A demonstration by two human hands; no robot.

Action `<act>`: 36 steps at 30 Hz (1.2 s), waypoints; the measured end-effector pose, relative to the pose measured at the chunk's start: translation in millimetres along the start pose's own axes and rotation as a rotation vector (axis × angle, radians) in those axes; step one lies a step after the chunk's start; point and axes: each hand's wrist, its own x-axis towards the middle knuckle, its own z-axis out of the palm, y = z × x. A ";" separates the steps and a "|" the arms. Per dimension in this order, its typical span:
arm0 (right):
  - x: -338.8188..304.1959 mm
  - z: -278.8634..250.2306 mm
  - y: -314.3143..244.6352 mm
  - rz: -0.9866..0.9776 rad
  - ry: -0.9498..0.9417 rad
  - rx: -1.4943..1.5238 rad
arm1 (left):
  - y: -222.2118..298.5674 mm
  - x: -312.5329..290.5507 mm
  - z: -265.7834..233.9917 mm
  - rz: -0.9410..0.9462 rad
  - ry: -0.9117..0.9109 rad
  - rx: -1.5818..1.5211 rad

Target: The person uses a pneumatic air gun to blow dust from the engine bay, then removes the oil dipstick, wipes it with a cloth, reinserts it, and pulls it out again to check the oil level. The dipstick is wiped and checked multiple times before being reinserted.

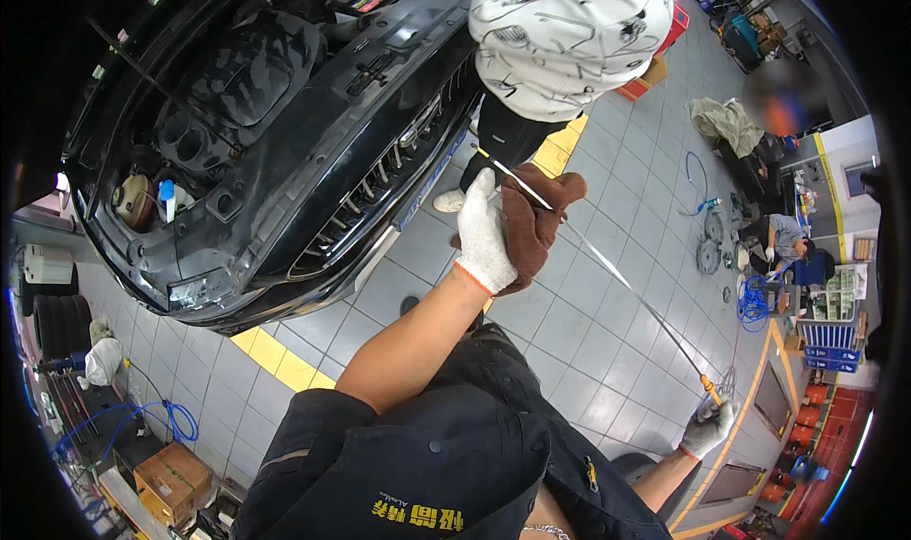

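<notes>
My left hand [485,237], in a white knit glove with an orange cuff, is closed around a brown cloth [531,222]. The cloth is gathered beside the far end of a long, thin oil dipstick [622,279], whose yellow tip sticks out past it. Out to the lower right, my right hand [708,430], also gloved, grips the dipstick by its orange handle [708,385]. The metal rod runs slanting between my two hands. How the left fingers press the cloth on the rod is partly hidden.
A black car [275,113] with its hood up fills the upper left. Close ahead, a person in a white patterned top [569,42] stands by its grille. Blue hoses [754,303] lie right; a wooden box [174,480] sits lower left. Another person [786,236] is low down at far right.
</notes>
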 end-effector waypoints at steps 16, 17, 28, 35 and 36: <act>78.4 6.0 6.3 0.011 -0.013 0.113 | -37.5 37.2 24.0 0.089 0.224 0.232; 81.3 8.3 6.1 -0.005 -0.049 0.119 | -40.4 39.2 27.3 0.152 0.249 0.291; 108.3 14.2 13.2 0.004 -0.053 0.108 | -41.5 52.9 21.4 0.065 0.160 0.230; 114.6 20.8 28.5 0.066 0.084 0.105 | -32.9 60.3 22.0 0.060 0.090 0.306; 117.8 20.4 31.0 0.085 0.091 0.117 | -32.8 63.0 25.4 0.054 0.043 0.276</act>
